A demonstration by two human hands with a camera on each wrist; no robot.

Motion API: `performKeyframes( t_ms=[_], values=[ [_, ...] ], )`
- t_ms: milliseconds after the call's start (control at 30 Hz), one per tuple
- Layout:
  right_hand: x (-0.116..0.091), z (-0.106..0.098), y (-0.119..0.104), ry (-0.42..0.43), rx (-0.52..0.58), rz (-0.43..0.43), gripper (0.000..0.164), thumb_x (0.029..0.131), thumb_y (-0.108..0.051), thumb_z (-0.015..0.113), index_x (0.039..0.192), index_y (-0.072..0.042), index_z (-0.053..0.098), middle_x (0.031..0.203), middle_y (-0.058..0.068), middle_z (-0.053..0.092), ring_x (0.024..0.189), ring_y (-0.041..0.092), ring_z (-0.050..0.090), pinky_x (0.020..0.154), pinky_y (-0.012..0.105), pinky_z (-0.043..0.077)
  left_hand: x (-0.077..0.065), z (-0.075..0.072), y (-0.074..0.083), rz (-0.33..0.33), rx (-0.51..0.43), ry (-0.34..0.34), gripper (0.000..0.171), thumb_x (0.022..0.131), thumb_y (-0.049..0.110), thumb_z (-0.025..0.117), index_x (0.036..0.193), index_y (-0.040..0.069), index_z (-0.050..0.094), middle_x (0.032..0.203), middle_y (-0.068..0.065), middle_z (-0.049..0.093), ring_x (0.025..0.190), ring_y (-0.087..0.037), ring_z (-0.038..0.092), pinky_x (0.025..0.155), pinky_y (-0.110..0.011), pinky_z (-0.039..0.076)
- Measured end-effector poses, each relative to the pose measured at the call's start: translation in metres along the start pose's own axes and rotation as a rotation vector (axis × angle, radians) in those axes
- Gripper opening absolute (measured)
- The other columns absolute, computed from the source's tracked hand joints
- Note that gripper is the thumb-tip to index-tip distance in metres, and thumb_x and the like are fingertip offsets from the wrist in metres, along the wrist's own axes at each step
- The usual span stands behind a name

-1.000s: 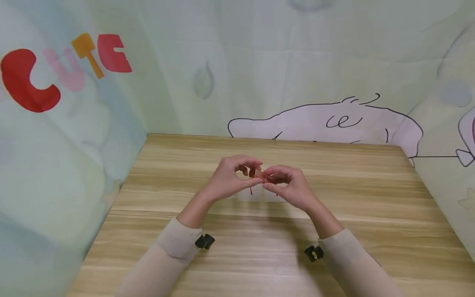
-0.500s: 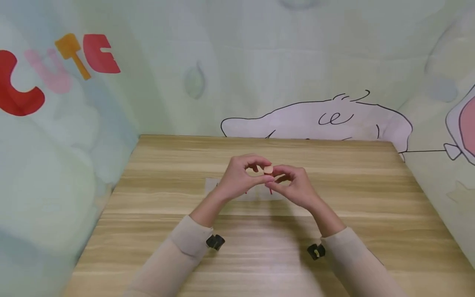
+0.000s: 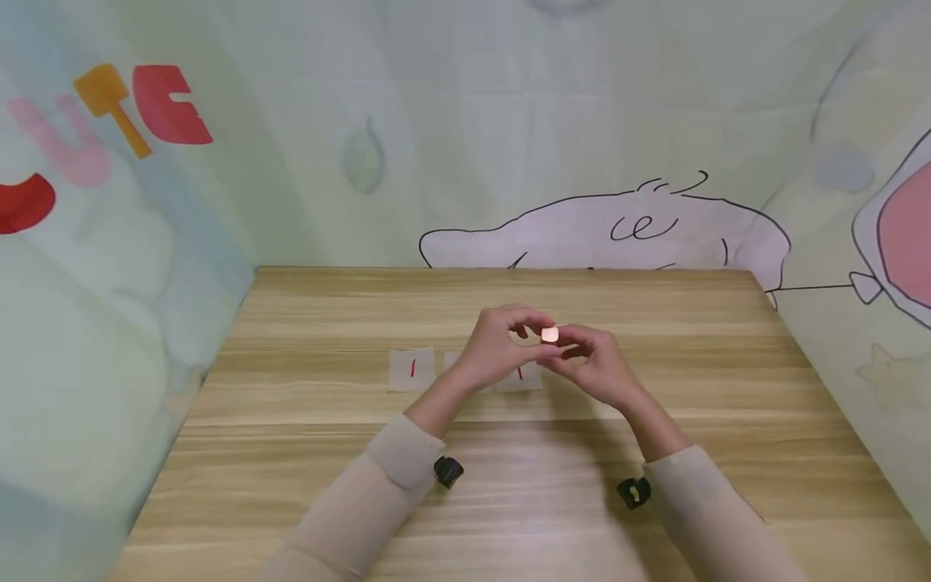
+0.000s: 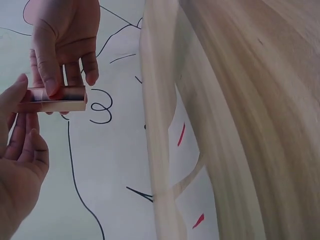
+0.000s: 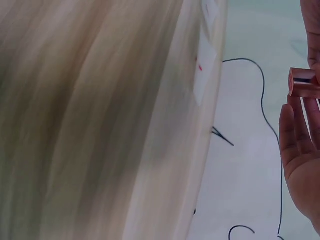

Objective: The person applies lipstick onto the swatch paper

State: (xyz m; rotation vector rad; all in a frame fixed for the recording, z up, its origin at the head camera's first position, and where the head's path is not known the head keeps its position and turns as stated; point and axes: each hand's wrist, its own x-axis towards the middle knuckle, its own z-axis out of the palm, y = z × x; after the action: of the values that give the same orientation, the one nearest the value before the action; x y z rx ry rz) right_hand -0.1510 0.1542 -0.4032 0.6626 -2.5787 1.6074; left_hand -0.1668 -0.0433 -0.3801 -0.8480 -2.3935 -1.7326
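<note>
A small shiny rose-gold tube with a squarish end, like a lipstick (image 3: 549, 335), is held between both hands above the table. In the head view my left hand (image 3: 502, 343) pinches it from the left with thumb and fingers. From the other side my right hand (image 3: 592, 364) grips it with thumb and fingertips. Seen from the left wrist, the lipstick (image 4: 60, 106) lies lengthwise between my left hand (image 4: 22, 175) below and my right hand (image 4: 65, 40) above. Only one end of the lipstick (image 5: 300, 82) shows in the right wrist view, over my right hand (image 5: 305, 165).
White paper squares with red strokes lie in a row on the wooden table (image 3: 509, 485): a left one (image 3: 411, 370), a middle one (image 3: 451, 359) mostly behind my left hand, and a right one (image 3: 520, 377). A patterned curtain (image 3: 451, 145) stands behind the table.
The view has turned to the right, uncovering more of the paper squares. Both hands still hold the lipstick, which has turned from lying slantwise to showing its bright squarish end to the head camera.
</note>
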Motion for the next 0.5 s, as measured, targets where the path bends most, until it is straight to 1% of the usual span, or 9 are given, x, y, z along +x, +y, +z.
performKeyframes(
  t_ms=[67, 267, 500],
  values=[
    [-0.001, -0.002, 0.004, 0.004, -0.008, 0.009, 0.022, 0.085, -0.001, 0.08, 0.106, -0.001, 0.074, 0.103, 0.012, 0.074, 0.096, 0.015, 0.066, 0.084, 0.045, 0.059, 0.002, 0.005, -0.001, -0.014, -0.003, 0.001, 0.028, 0.077, 0.012, 0.089, 0.101, 0.006, 0.077, 0.093, 0.0, 0.074, 0.087, -0.008, 0.064, 0.075, -0.024, 0.051],
    [-0.005, -0.01, 0.01, 0.003, -0.011, 0.036, 0.022, 0.085, -0.002, 0.08, 0.107, -0.001, 0.075, 0.104, 0.01, 0.074, 0.098, 0.012, 0.066, 0.083, 0.035, 0.059, 0.006, 0.018, -0.005, -0.048, -0.001, -0.012, 0.027, 0.078, 0.012, 0.089, 0.101, 0.006, 0.077, 0.093, 0.001, 0.073, 0.088, -0.007, 0.063, 0.077, -0.024, 0.052],
    [-0.005, -0.014, 0.015, -0.017, -0.002, 0.035, 0.022, 0.086, -0.001, 0.079, 0.107, -0.001, 0.075, 0.104, 0.01, 0.074, 0.099, 0.014, 0.067, 0.083, 0.035, 0.059, 0.009, 0.025, -0.009, -0.048, -0.001, -0.016, 0.027, 0.078, 0.012, 0.089, 0.101, 0.005, 0.077, 0.093, 0.0, 0.074, 0.087, -0.008, 0.063, 0.076, -0.024, 0.052]
  ],
)
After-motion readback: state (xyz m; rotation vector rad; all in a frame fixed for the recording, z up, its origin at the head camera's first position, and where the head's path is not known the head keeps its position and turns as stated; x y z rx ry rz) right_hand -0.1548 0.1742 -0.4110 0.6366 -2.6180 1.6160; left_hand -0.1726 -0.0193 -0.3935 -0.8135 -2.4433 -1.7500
